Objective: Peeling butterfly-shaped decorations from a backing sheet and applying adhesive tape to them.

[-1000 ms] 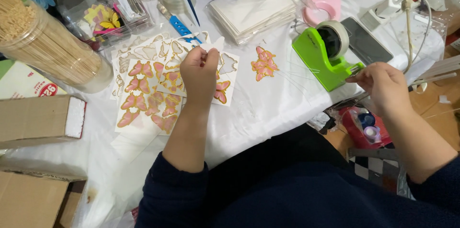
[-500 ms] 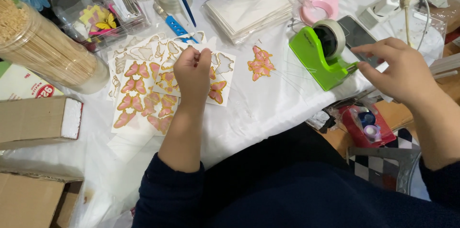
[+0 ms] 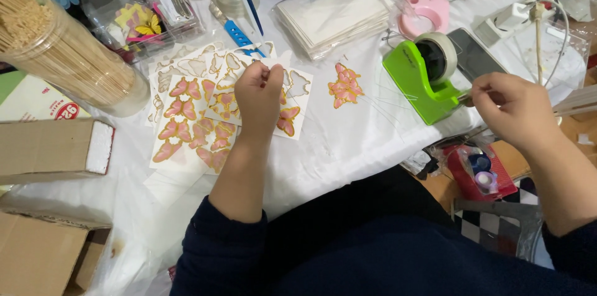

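Note:
My left hand (image 3: 258,94) rests with its fingers pinched together over sheets of pink and gold butterfly stickers (image 3: 193,128) on the white table cover. I cannot see what the fingertips pinch. My right hand (image 3: 510,106) is at the cutter end of a green tape dispenser (image 3: 420,78), with thumb and finger closed on the tape end there. The roll of clear tape (image 3: 438,53) sits in the dispenser. One loose pink butterfly (image 3: 345,84) lies between the two hands, with thin wires (image 3: 385,109) beside it.
A clear jar of wooden skewers (image 3: 62,53) lies at the left, above cardboard boxes (image 3: 50,147). A bagged stack of white sheets (image 3: 336,13), a pink tape holder (image 3: 423,16), a phone (image 3: 476,53) and a blue cutter (image 3: 239,35) lie at the back. A red packet (image 3: 472,171) sits off the table's right edge.
My right hand rose from the dispenser's front end toward the phone, then came back down to the cutter end. My left hand stayed over the sticker sheets.

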